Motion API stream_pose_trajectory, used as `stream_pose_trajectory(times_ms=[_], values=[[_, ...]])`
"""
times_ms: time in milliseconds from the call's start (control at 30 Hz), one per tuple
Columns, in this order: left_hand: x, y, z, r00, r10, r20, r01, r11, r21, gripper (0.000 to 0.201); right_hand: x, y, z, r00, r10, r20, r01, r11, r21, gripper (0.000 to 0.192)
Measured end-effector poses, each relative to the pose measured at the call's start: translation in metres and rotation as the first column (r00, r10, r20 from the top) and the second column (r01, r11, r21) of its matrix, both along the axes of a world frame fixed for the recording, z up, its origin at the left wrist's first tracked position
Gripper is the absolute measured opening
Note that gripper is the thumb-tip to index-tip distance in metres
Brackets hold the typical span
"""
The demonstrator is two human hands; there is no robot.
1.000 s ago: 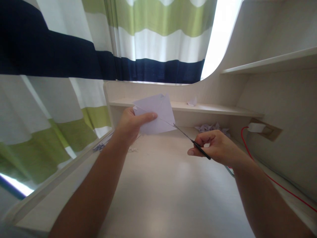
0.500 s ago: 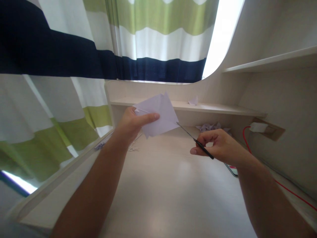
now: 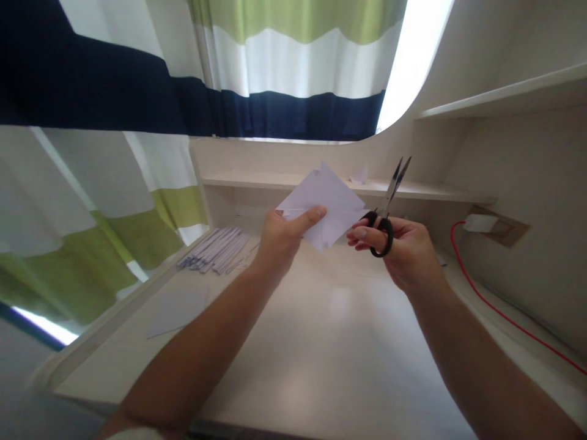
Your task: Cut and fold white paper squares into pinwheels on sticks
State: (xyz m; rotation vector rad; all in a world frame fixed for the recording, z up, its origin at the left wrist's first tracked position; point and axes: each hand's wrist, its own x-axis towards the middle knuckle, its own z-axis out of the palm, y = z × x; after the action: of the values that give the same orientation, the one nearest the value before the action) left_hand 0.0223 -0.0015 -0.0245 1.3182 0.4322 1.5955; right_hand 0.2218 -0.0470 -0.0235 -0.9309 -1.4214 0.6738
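Paper (image 3: 328, 201), a pale folded sheet, is pinched at its lower left edge by the left hand (image 3: 279, 235), thumb on top, above the middle of the tabletop (image 3: 330, 342). At 3 o'clock from the sheet, just beside its right corner, the right hand (image 3: 403, 247) grips black-handled scissors (image 3: 387, 211), fingers through the loops, blades slightly parted and pointing up toward 1 o'clock. At 9 o'clock from the left hand, a row of paper strips (image 3: 220, 249) lies on the tabletop, with a flat grey sheet (image 3: 177, 310) near it at 7 o'clock. A red cable (image 3: 486, 299) trails along the tabletop's right side.
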Motion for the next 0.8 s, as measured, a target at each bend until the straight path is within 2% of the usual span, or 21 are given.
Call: stream_pose_trajectory(times_ms=[100,167,267,367,433,533,667,800], values=[[0.014,-0.004,-0.009,0.999,-0.048,-0.016,0.047,0.998,-0.041,0.037,0.001,0.005,-0.005,1.000,0.008,-0.029,-0.007,1.000,0.014,0.029],[0.009,-0.003,-0.007,0.994,-0.094,-0.052,0.091,0.994,-0.066,0.035,0.007,0.007,-0.005,1.000,-0.005,-0.018,0.005,1.000,0.024,0.028],[-0.016,0.001,0.007,0.967,-0.179,-0.179,0.169,0.983,-0.072,0.032,0.017,0.006,0.000,1.000,-0.010,0.027,0.010,1.000,0.025,0.023],[-0.044,0.003,0.023,0.922,-0.241,-0.303,0.230,0.971,-0.071,0.039,0.020,0.003,0.005,0.999,0.010,0.052,-0.011,1.000,0.023,0.017],[-0.053,0.004,0.028,0.883,-0.267,-0.386,0.252,0.964,-0.088,0.036,0.018,0.001,0.007,0.996,0.049,0.079,-0.048,0.999,-0.011,0.015],[-0.053,0.004,0.026,0.825,-0.274,-0.494,0.252,0.961,-0.113,0.027,0.012,-0.001,0.007,0.986,0.102,0.130,-0.091,0.992,-0.088,0.018],[-0.046,0.004,0.020,0.741,-0.286,-0.607,0.253,0.957,-0.142,0.022,0.008,0.001,0.001,0.974,0.111,0.197,-0.088,0.988,-0.126,0.024],[-0.041,0.005,0.017,0.740,-0.251,-0.624,0.217,0.967,-0.131,0.021,0.009,0.003,-0.003,0.965,0.132,0.227,-0.102,0.985,-0.142,0.025]])
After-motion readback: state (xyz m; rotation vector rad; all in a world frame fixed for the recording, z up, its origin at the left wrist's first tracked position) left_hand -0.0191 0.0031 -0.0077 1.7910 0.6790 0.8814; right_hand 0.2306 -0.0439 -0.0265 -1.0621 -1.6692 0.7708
